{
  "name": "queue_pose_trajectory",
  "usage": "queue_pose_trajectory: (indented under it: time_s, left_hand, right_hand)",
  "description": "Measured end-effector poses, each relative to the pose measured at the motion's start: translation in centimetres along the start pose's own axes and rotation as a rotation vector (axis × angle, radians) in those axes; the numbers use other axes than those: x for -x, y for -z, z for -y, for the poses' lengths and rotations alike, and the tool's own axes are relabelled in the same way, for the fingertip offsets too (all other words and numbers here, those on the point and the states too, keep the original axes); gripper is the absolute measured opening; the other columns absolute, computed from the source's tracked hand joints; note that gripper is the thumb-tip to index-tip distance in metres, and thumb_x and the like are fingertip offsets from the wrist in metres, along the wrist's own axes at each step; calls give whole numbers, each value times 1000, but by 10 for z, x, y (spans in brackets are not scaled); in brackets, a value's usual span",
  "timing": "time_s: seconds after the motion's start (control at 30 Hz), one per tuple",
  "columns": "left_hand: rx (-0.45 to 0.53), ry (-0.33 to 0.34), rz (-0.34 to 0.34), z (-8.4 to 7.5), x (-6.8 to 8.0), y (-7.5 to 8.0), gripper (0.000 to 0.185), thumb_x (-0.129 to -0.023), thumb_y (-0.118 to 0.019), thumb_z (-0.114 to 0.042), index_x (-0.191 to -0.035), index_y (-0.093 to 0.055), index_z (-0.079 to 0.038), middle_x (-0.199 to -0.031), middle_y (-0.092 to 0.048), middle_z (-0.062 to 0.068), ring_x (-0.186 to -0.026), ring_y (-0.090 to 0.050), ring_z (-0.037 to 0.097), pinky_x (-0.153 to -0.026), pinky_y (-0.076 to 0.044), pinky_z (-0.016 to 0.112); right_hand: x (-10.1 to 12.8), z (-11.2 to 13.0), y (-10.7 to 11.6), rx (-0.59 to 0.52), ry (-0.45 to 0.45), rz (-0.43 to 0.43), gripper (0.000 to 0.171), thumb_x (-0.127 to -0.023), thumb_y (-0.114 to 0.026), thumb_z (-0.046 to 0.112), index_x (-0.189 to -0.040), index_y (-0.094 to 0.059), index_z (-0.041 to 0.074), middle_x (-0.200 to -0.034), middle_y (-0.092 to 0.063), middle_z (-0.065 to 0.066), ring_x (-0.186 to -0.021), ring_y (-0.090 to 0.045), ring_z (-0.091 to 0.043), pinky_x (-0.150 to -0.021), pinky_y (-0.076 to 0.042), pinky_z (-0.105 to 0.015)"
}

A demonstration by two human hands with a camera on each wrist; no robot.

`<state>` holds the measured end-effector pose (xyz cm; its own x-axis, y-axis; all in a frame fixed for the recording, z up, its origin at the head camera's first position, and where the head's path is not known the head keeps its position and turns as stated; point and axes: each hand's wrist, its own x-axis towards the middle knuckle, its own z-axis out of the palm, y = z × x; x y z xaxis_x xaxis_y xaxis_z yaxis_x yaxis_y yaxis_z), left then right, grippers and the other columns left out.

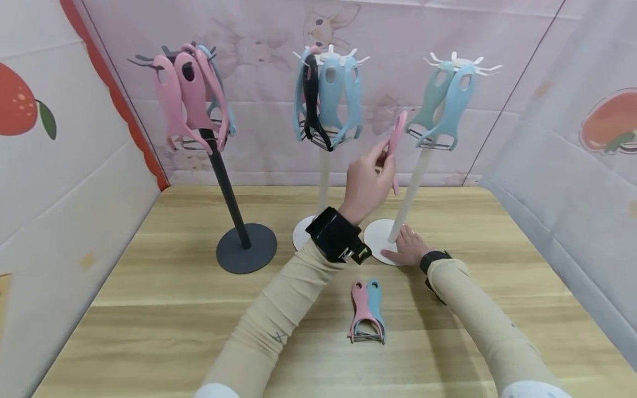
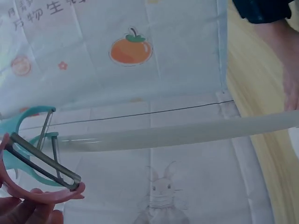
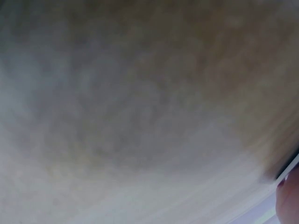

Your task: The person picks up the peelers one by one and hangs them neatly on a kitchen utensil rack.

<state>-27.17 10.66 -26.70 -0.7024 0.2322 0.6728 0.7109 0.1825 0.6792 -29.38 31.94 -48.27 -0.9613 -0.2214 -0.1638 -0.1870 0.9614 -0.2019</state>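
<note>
My left hand (image 1: 368,177) is raised between the middle and right stands, pinching a pink peeler (image 1: 396,132) upright. In the left wrist view, the blade end of this peeler (image 2: 44,163) overlaps the blue-green peelers behind it. Two peelers, a green one (image 1: 432,102) and a blue one (image 1: 458,105), hang from the white right stand (image 1: 414,182). Low on the table, my right hand (image 1: 412,247) rests at that stand's round base (image 1: 376,235), thumb and fingers spread by the pole. The right wrist view is mostly blur, with a bit of skin at its edge.
A black stand (image 1: 229,193) at left carries several pink peelers (image 1: 191,94) and a blue one. On the white middle stand (image 1: 324,171) hang several blue peelers (image 1: 330,91) and a black one (image 1: 311,97). A pink peeler (image 1: 359,301) and a blue peeler (image 1: 374,298) lie in front.
</note>
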Motion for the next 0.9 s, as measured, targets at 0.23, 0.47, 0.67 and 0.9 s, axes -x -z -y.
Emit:
queue_pose_trajectory:
  time_s: [0.23,0.47,0.67,0.9]
  left_hand:
    - [8,-18,-45,-12,-34,-1,33,-93,-45,-4,-125,-50,5,-88,-64,15,-60,-61,15,-58,-47,15]
    - [-45,10,-38,-19,-59,-9,31,-95,-43,-7,-125,-49,2,-85,-61,10,-56,-57,13,-58,-40,17]
    - [-86,17,-18,-21,-70,-12,33,-96,-41,-9,-128,-47,-1,-90,-59,8,-60,-58,12,-58,-39,16]
    - [-77,15,19,-19,-77,-14,36,-97,-40,-9,-131,-43,-1,-100,-58,11,-61,-58,11,-58,-42,16]
  right_hand:
    - [0,1,5,11,-27,34,88,-89,-42,54,-137,-19,-16,-143,-9,-34,-132,-7,-46,-104,-12,-57]
    - [3,4,5,15,-25,24,90,-87,-41,57,-135,-23,-18,-142,-10,-36,-131,-8,-48,-103,-13,-58]
    - [5,7,7,-9,-32,33,88,-88,-44,53,-135,-22,-18,-142,-10,-35,-131,-7,-48,-103,-12,-58]
    - [0,2,4,-17,-31,43,88,-88,-43,54,-135,-23,-17,-143,-9,-35,-132,-6,-47,-104,-11,-58]
